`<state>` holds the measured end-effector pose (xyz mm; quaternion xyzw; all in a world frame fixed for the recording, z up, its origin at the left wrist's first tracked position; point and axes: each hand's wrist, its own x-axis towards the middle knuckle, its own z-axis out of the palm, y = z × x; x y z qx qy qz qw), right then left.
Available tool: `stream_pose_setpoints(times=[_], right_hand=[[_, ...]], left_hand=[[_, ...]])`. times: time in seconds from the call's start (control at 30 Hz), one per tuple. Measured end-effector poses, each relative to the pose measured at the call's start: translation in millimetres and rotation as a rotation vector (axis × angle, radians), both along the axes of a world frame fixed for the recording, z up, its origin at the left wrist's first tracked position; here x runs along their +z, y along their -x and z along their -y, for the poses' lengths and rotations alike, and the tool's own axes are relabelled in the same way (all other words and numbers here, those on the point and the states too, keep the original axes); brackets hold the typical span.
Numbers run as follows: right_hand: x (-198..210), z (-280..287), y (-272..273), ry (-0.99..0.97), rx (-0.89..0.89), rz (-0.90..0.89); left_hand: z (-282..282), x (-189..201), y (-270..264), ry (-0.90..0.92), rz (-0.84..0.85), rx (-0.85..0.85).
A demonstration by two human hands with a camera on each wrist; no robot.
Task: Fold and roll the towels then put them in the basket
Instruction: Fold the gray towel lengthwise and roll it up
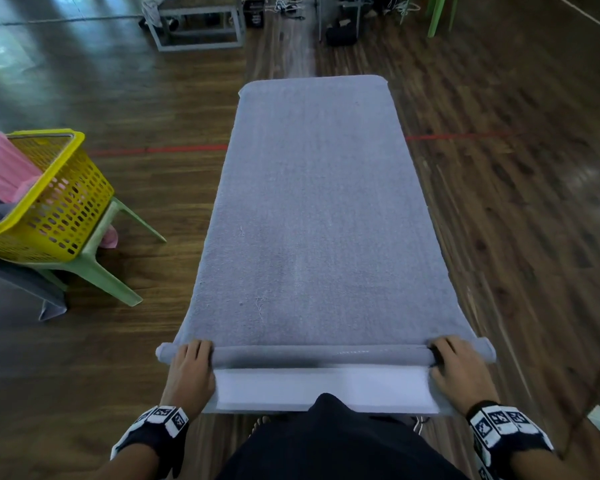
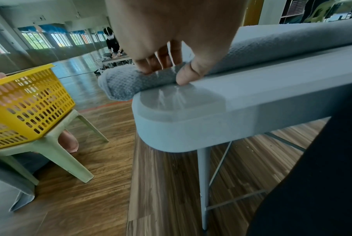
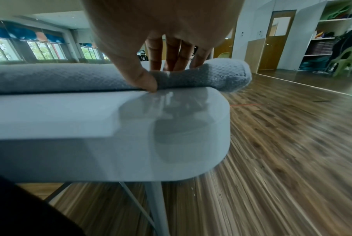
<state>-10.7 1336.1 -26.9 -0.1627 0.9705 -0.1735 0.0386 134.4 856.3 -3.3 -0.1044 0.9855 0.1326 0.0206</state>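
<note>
Table: white folding table (image 1: 323, 389), long, with its near edge against the person's waist; only a strip of bare top shows, between the roll and that edge.
Towel: grey towel (image 1: 312, 209), folded lengthwise, lies flat along the table; its far end reaches the far table edge.
Roll: a thin roll (image 1: 323, 355) has formed at the near end. It sits square across the table, and both tips overhang the table sides a little.
Step in hand: rolling the towel away from the body; by my judgement it is barely begun, with most of the length still flat.
Left hand: left hand (image 1: 190, 367) grips the roll near its left tip, fingers (image 2: 145, 67) curled over the top, thumb tucked at the near side on the tabletop.
Right hand: right hand (image 1: 456, 367) grips the roll near its right tip the same way, thumb (image 3: 145, 81) wedged where roll meets table.
Technique note: advance both hands at an equal pace so the roll stays square; keep it tight and pressed down; watch the overhanging tips, which could telescope or sag.
Basket: yellow perforated basket (image 1: 63, 209) stands on a pale green plastic chair (image 1: 94, 268) to the person's left, well apart from the table.
Basket contents: pink cloth (image 1: 4, 168) drapes over the far rim and grey cloth lies inside; I cannot tell whether either is rolled.
</note>
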Motion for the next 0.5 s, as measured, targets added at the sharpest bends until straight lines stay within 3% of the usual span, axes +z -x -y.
stream_pose_setpoints(times=[0.1,0.3,0.4,0.5], right_hand=[[-1.6,-0.9,-0.4,0.058,-0.039,-0.009],[11.1,3.5,5.8,-0.08,-0.08,0.015],[13.1,4.9,13.4,-0.048,-0.134,-0.017],[11.5,6.8,14.8,-0.061,-0.052,-0.051]], left_hand=[[6.0,0.8,1.5,-0.044,0.02,0.013],[9.8,10.3,15.2,-0.002,0.153,0.042],[6.8,14.6,21.1,0.034,0.105,0.083],[1.6,16.4,21.3,0.061,0.052,0.025]])
